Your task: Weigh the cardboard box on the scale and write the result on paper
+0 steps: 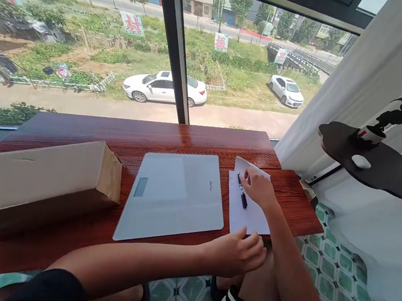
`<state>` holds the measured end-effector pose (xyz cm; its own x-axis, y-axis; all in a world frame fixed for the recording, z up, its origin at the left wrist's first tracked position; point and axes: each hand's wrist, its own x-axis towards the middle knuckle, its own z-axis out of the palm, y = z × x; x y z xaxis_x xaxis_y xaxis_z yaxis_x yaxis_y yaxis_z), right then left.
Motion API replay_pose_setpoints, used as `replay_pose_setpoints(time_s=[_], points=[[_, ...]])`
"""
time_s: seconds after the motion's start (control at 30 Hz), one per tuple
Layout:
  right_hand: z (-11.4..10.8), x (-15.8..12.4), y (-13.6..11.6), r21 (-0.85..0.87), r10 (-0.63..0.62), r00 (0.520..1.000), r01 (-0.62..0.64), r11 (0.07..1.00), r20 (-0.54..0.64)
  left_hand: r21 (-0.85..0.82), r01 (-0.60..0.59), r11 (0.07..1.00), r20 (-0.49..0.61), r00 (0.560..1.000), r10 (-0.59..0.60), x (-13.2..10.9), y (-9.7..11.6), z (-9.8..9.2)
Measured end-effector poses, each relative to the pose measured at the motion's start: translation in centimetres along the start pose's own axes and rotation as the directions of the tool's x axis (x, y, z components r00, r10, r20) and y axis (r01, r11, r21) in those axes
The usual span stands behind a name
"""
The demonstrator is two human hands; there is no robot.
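Near edge of red wood table (172,137): left hand (241,253) pinches near edge of white paper sheet (247,216), fingers closed on it. Right hand (260,187), farther back, grasps black pen (242,191) lying over sheet, w/ folded paper corner just behind. Left of sheet: flat grey scale (173,195); far left, cardboard box (32,178) on its side.

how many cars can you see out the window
2: one white car parked just behind the window post, another white car farther right near the curtain. More could be hidden behind the frame.
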<state>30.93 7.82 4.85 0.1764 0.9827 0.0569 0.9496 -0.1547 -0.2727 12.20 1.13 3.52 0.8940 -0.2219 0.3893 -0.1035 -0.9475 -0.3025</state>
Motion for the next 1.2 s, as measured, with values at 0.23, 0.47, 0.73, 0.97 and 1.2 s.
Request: replay_pose_setpoints(time_s=[0.23,0.47,0.73,0.97,1.2], points=[[1.1,0.3,0.1,-0.123,-0.073,0.989,0.09,0.988,0.132,0.062,-0.021,0.998,0.084,0.996,0.016,-0.9,1.2,2.2],[2.2,0.9,0.5,0.021,-0.178,0.978,0.176,0.984,0.106,0.059,0.015,0.998,0.029,0.999,-0.017,-1.3,1.5,3.3],[2.7,1.8,2.3,0.889,-0.092,0.996,0.034,0.457,0.009,0.061,0.053,0.997,0.012,0.998,-0.053,-1.5,1.9,3.6],[2.8,1.8,1.9,0.723,-0.024,0.97,0.199,0.662,-0.244,0.043,0.051,0.998,0.027,0.998,-0.052,-1.4,2.1,3.9],[3.2,2.0,2.2,0.854,-0.015,0.991,0.12,0.506,-0.131,0.053,0.08,0.995,-0.018,0.997,-0.08,-1.3,2.3,4.1]])
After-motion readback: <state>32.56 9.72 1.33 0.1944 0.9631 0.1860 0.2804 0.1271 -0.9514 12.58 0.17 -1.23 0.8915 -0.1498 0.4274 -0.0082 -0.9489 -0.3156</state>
